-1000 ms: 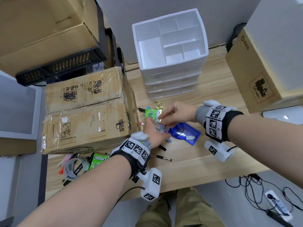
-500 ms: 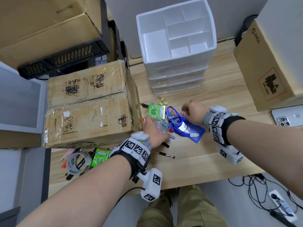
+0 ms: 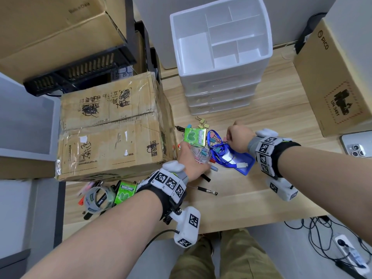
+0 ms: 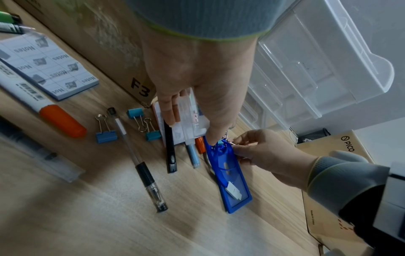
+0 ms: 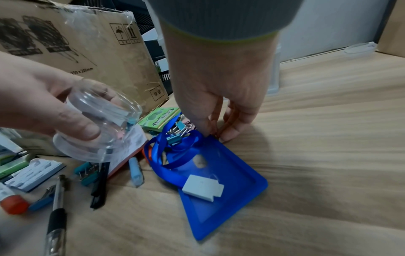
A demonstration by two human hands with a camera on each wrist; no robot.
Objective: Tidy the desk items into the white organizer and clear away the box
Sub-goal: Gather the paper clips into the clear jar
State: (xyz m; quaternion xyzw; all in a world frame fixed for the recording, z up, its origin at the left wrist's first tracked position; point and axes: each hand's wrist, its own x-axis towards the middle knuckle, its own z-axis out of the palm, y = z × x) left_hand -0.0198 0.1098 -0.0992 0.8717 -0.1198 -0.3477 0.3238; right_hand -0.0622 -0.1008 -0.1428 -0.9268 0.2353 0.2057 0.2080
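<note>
My left hand (image 3: 189, 159) grips a small clear jar (image 3: 201, 153) with coloured binder clips inside, tilted above the clutter beside the cardboard box (image 3: 112, 127). The jar (image 5: 98, 121) is held mouth-down toward the right in the right wrist view. My right hand (image 3: 228, 140) pinches a binder clip's wire at the top edge of the blue badge holder (image 3: 239, 164), among its lanyard and more clips (image 5: 177, 133). The white organizer (image 3: 221, 74) stands behind them with its top compartments bare and drawers closed.
Two Doublemint packs (image 3: 194, 136) (image 3: 125, 193), yellow clips (image 3: 203, 122), pens (image 3: 207, 190), a tape roll (image 3: 96, 199), blue clips (image 4: 106, 136), a notes pad (image 4: 50, 65) and an orange-capped marker (image 4: 61, 121) litter the desk. A PICO box (image 3: 338, 77) and a phone (image 3: 358, 147) sit right.
My right hand left the jar's mouth and moved right to the clips at the badge holder, where it now pinches one. The left hand kept holding the jar.
</note>
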